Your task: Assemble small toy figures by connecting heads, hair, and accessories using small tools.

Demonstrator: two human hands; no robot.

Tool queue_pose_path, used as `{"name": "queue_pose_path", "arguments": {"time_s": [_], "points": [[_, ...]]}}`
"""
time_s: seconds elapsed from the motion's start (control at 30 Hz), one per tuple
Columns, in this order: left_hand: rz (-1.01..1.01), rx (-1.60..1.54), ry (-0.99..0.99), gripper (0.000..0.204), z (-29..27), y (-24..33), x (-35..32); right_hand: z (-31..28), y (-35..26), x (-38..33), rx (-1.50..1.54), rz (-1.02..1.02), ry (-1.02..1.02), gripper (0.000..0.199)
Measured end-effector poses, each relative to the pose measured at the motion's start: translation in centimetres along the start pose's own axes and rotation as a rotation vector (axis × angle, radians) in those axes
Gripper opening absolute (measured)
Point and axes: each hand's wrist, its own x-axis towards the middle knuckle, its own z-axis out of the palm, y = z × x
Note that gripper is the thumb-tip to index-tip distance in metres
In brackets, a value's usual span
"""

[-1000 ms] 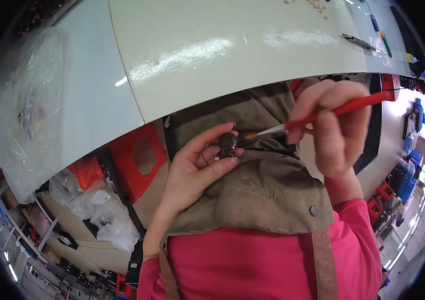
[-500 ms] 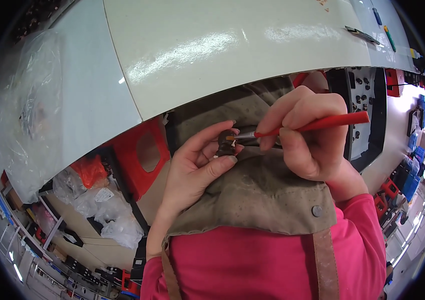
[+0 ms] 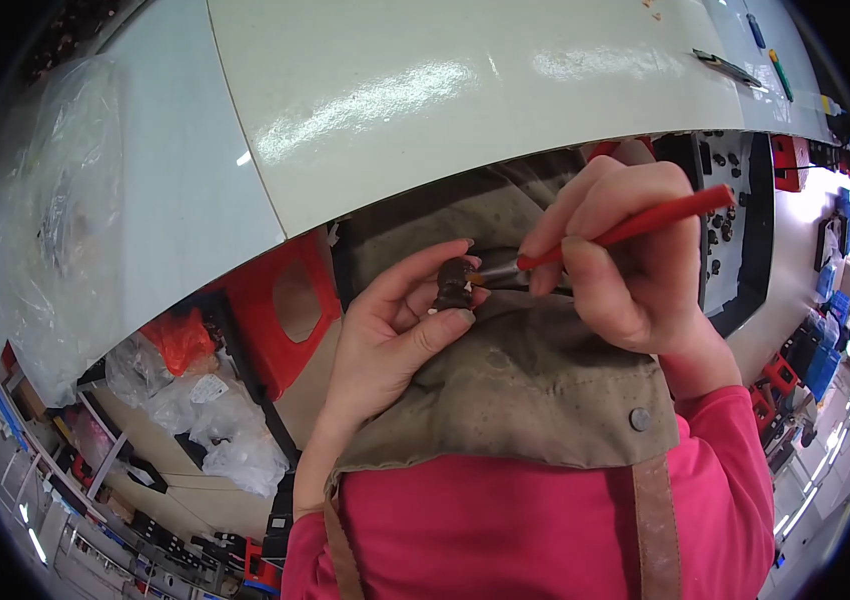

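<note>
Between the thumb and fingers of my left hand (image 3: pixel 390 325) is a small dark brown figurine (image 3: pixel 453 285), held upright over my lap. A few pale spots show on its right side and base. My right hand (image 3: pixel 625 260) pinches a red-handled paintbrush (image 3: pixel 660 217) like a pen. The brush has a silver ferrule, and its brownish bristles meet the figurine's right side near the top. An olive apron (image 3: pixel 515 390) spreads below both hands.
A pale glossy table (image 3: pixel 365 110) curves across the front. Clear plastic sheeting (image 3: pixel 70 220) drapes over its left end. Below are a red stool (image 3: pixel 290 320) and clear bags (image 3: pixel 235 430). On the right, a tray (image 3: pixel 735 230) carries several small dark pieces.
My right hand has shifted slightly, and the brush handle's end has swung up. The bristles have slid a little rightward to the figurine's edge. My left hand stays nearly still.
</note>
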Motion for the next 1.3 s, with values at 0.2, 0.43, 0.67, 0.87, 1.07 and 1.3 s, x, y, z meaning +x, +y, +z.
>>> {"name": "queue_pose_path", "arguments": {"time_s": [0.2,0.43,0.67,0.87,1.07,1.3], "points": [[0.023,0.004,-0.014,0.051,-0.1,-0.3,0.1,0.8,-0.1,-0.5,0.051,0.077,0.173,0.019],[0.007,-0.016,-0.003,0.049,0.1,-0.4,0.1,0.0,0.1,-0.2,-0.096,-0.060,0.021,0.018],[0.007,-0.007,-0.012,0.049,0.2,-0.6,0.1,0.2,0.4,-0.3,-0.042,-0.086,0.058,0.019],[0.006,-0.021,-0.007,0.049,0.2,-0.6,-0.3,0.1,-0.3,-0.2,-0.012,-0.060,0.045,0.021],[0.032,-0.066,-0.045,0.049,0.1,-1.0,-0.2,1.8,0.6,-0.8,0.011,-0.165,0.296,0.026],[-0.001,-0.033,-0.016,0.048,0.5,-0.5,0.0,-0.4,0.1,-0.8,-0.118,-0.064,-0.006,0.019]]}}
